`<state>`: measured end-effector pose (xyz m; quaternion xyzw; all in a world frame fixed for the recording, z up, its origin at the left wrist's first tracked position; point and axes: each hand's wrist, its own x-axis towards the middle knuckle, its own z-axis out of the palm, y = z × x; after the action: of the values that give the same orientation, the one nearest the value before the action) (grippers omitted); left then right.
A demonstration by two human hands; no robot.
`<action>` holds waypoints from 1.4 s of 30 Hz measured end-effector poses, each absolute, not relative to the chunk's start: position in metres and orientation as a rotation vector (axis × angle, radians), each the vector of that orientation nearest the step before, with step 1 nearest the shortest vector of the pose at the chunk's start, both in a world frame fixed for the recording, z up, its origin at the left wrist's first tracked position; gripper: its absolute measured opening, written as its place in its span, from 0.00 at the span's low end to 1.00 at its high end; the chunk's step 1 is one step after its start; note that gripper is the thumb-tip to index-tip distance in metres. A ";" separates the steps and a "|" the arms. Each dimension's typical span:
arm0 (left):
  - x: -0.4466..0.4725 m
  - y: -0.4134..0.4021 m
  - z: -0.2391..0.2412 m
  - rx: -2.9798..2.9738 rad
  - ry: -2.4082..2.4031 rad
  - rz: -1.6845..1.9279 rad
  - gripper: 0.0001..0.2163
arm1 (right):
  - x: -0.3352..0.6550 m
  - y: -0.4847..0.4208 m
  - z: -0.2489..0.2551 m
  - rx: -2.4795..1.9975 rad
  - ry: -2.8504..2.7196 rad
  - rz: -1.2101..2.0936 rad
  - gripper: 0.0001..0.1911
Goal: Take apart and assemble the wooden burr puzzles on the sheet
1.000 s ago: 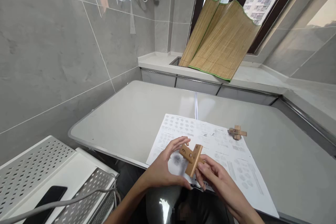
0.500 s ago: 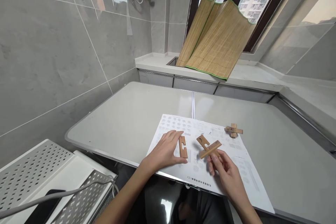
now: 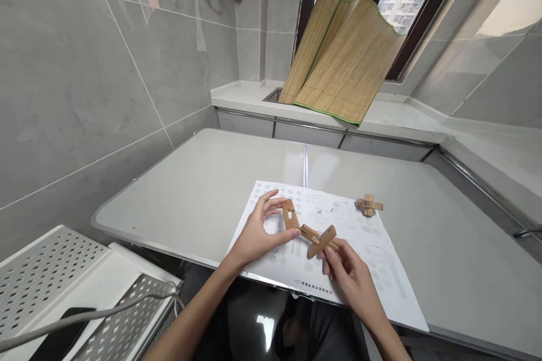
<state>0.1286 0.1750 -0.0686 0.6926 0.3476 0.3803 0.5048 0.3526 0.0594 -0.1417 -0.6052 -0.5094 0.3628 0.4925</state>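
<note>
Between thumb and fingers, my left hand [image 3: 263, 229] holds a flat wooden puzzle piece [image 3: 290, 215] with a notch cut in one side, tilted above the paper. My right hand [image 3: 349, 271] pinches two crossed wooden puzzle pieces [image 3: 322, 241] by their near end. The far end of the crossed pair is close to the lower end of the notched piece; whether they touch I cannot tell. Under both hands lies a printed sheet [image 3: 393, 287] with small diagrams. An assembled wooden puzzle cross [image 3: 368, 205] rests at the sheet's far right edge.
A white folding table [image 3: 203, 186] with a centre seam carries the sheet. At the lower left stands a white perforated rack [image 3: 55, 271] with a dark phone [image 3: 59, 338] and a grey cable [image 3: 110, 311]. A bamboo mat [image 3: 339, 62] leans by the window behind.
My left hand has lifted and tilted the notched piece. My right hand has brought the crossed pieces left and turned them, so the two lots are now close together. The view has shifted slightly.
</note>
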 end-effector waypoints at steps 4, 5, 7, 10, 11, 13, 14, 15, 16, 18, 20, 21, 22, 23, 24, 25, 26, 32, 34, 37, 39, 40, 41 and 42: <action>0.150 0.163 -0.050 1.827 0.711 0.825 0.48 | 0.350 0.057 -0.137 -1.511 -1.275 0.834 0.22; 0.156 0.161 -0.047 1.872 0.694 0.791 0.48 | 0.349 0.057 -0.135 -1.518 -1.282 0.825 0.22; 0.164 0.160 -0.042 1.941 0.659 0.722 0.48 | 0.347 0.056 -0.132 -1.521 -1.295 0.818 0.23; 0.171 0.163 -0.039 2.006 0.646 0.657 0.47 | 0.346 0.056 -0.129 -1.531 -1.311 0.807 0.21; 0.172 0.164 -0.038 2.024 0.651 0.640 0.47 | 0.346 0.056 -0.129 -1.535 -1.317 0.799 0.21; 0.173 0.166 -0.037 2.051 0.650 0.603 0.46 | 0.346 0.056 -0.129 -1.540 -1.334 0.784 0.20; 0.173 0.166 -0.036 2.061 0.644 0.585 0.46 | 0.346 0.056 -0.128 -1.540 -1.343 0.776 0.19; 0.173 0.167 -0.034 2.069 0.636 0.570 0.46 | 0.347 0.056 -0.128 -1.542 -1.350 0.768 0.19; 0.173 0.167 -0.033 2.075 0.629 0.556 0.46 | 0.347 0.056 -0.128 -1.544 -1.354 0.764 0.19; 0.174 0.169 -0.029 2.086 0.626 0.527 0.45 | 0.346 0.056 -0.127 -1.544 -1.357 0.762 0.19; 0.175 0.171 -0.024 2.103 0.624 0.486 0.45 | 0.346 0.056 -0.126 -1.548 -1.354 0.760 0.18; 0.176 0.172 -0.022 2.114 0.620 0.462 0.45 | 0.345 0.055 -0.126 -1.551 -1.352 0.754 0.18; 0.177 0.173 -0.019 2.125 0.614 0.440 0.44 | 0.345 0.055 -0.125 -1.554 -1.352 0.748 0.18; 0.178 0.174 -0.017 2.135 0.608 0.420 0.44 | 0.345 0.055 -0.125 -1.556 -1.352 0.745 0.18; 0.179 0.176 -0.014 2.147 0.604 0.403 0.43 | 0.344 0.055 -0.125 -1.558 -1.353 0.748 0.18; 0.179 0.177 -0.012 2.158 0.602 0.389 0.42 | 0.344 0.056 -0.124 -1.561 -1.354 0.756 0.18; 0.180 0.178 -0.010 2.169 0.602 0.376 0.41 | 0.344 0.056 -0.124 -1.564 -1.354 0.764 0.19; 0.180 0.183 -0.003 2.225 0.606 0.307 0.41 | 0.342 0.057 -0.120 -1.570 -1.344 0.786 0.22; 0.179 0.184 -0.003 2.229 0.611 0.295 0.41 | 0.342 0.057 -0.119 -1.566 -1.337 0.787 0.23; 0.177 0.185 -0.003 2.227 0.620 0.290 0.41 | 0.341 0.057 -0.117 -1.553 -1.338 0.792 0.23; 0.175 0.185 -0.003 2.223 0.624 0.292 0.41 | 0.341 0.057 -0.117 -1.544 -1.341 0.795 0.23; 0.175 0.185 -0.003 2.222 0.627 0.294 0.41 | 0.340 0.057 -0.117 -1.541 -1.343 0.793 0.24; 0.175 0.185 -0.003 2.223 0.629 0.293 0.41 | 0.341 0.057 -0.117 -1.539 -1.343 0.790 0.24; 0.175 0.185 -0.003 2.225 0.630 0.290 0.41 | 0.341 0.057 -0.117 -1.539 -1.341 0.787 0.23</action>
<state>0.1754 0.1848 -0.0031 0.8773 0.2485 0.1142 0.3943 0.3407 0.0568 -0.1174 -0.6249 -0.5447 0.3195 0.4590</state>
